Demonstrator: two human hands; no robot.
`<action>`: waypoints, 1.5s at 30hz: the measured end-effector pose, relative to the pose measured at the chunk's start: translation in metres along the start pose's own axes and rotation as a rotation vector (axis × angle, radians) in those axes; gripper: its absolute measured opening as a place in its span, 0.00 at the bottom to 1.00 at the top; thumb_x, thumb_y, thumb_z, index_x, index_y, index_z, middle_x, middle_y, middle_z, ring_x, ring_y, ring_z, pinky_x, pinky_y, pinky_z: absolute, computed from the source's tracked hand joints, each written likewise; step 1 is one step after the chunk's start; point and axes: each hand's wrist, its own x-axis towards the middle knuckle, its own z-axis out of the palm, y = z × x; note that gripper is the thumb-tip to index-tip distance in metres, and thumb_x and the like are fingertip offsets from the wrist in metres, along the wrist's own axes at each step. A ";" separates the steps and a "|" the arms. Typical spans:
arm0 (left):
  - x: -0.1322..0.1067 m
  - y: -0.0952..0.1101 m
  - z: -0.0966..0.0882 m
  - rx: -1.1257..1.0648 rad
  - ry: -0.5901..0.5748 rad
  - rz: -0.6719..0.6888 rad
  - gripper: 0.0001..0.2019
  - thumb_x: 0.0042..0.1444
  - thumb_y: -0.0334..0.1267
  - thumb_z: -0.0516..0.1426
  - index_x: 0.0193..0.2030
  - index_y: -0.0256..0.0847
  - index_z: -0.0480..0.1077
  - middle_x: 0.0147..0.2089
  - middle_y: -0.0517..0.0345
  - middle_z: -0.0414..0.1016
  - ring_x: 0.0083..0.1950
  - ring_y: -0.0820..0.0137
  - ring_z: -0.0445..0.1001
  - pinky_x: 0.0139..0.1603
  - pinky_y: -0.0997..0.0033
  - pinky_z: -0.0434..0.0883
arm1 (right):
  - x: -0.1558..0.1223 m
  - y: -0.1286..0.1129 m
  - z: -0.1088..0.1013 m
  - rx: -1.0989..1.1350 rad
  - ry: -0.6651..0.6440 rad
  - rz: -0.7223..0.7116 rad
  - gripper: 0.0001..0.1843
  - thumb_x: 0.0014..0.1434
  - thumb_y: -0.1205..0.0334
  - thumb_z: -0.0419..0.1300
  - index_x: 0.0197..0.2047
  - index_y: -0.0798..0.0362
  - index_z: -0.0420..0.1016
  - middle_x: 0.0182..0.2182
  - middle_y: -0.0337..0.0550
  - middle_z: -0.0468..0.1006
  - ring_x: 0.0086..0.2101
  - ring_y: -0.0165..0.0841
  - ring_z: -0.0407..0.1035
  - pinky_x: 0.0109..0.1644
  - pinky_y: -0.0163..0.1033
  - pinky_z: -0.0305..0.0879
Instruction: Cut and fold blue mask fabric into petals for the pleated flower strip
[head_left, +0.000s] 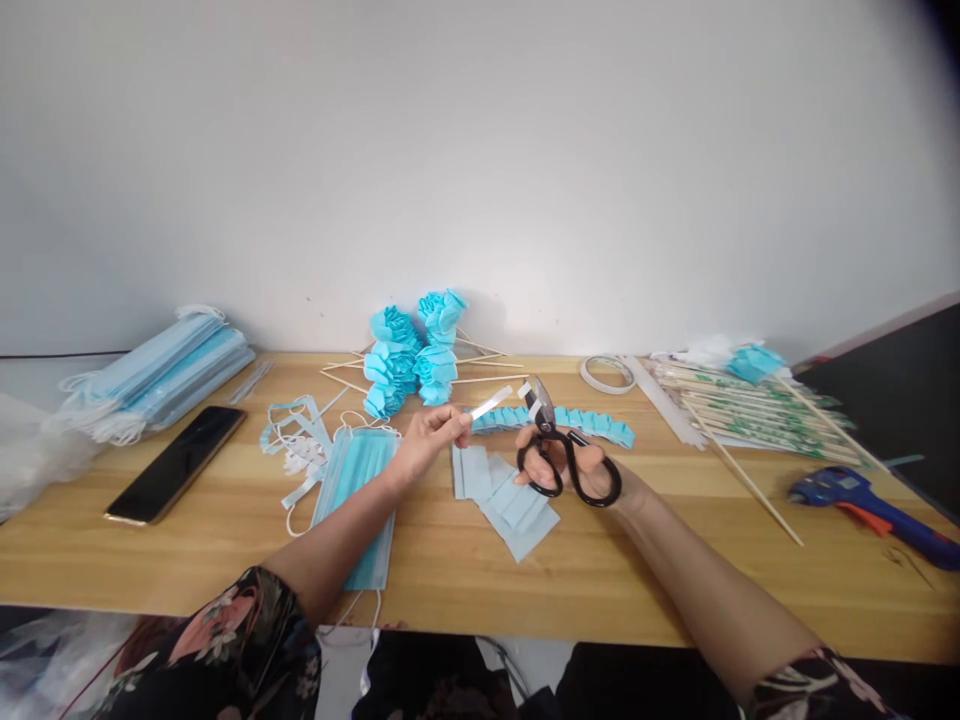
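Note:
My left hand (429, 437) pinches a thin white strip (491, 402) that points up and to the right, toward the scissor blades. My right hand (571, 466) grips black-handled scissors (559, 450) with the blades slightly parted near the strip's far end. Under both hands lie cut pieces of blue mask fabric (504, 497) and a pleated blue band (592, 421). A flat blue face mask (358, 478) lies beneath my left forearm on the wooden table (225, 540).
A stack of blue masks (161, 370) and a black phone (178, 462) sit at the left. Blue folded flowers on sticks (412, 355) stand at the back. A tape roll (606, 372), wrapped skewers (750, 410) and a blue glue gun (862, 498) lie at the right.

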 end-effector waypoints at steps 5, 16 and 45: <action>-0.001 0.004 0.000 0.011 0.036 0.009 0.20 0.58 0.48 0.58 0.21 0.37 0.68 0.24 0.59 0.67 0.32 0.71 0.66 0.37 0.71 0.62 | 0.002 -0.011 0.020 0.027 -0.098 0.027 0.44 0.53 0.27 0.53 0.54 0.59 0.71 0.31 0.41 0.69 0.29 0.30 0.65 0.51 0.51 0.68; 0.000 0.005 0.003 -0.009 0.043 0.019 0.20 0.60 0.50 0.56 0.23 0.37 0.67 0.24 0.59 0.67 0.30 0.72 0.65 0.36 0.70 0.62 | -0.001 -0.009 0.019 0.046 -0.200 0.038 0.43 0.58 0.29 0.50 0.50 0.64 0.74 0.27 0.43 0.71 0.25 0.32 0.67 0.37 0.44 0.72; 0.003 0.006 0.002 -0.119 -0.013 -0.041 0.16 0.60 0.47 0.55 0.26 0.38 0.69 0.25 0.60 0.70 0.31 0.72 0.67 0.41 0.71 0.65 | 0.000 -0.009 0.016 0.089 -0.019 0.083 0.45 0.56 0.27 0.50 0.50 0.63 0.77 0.22 0.43 0.71 0.24 0.34 0.67 0.34 0.45 0.71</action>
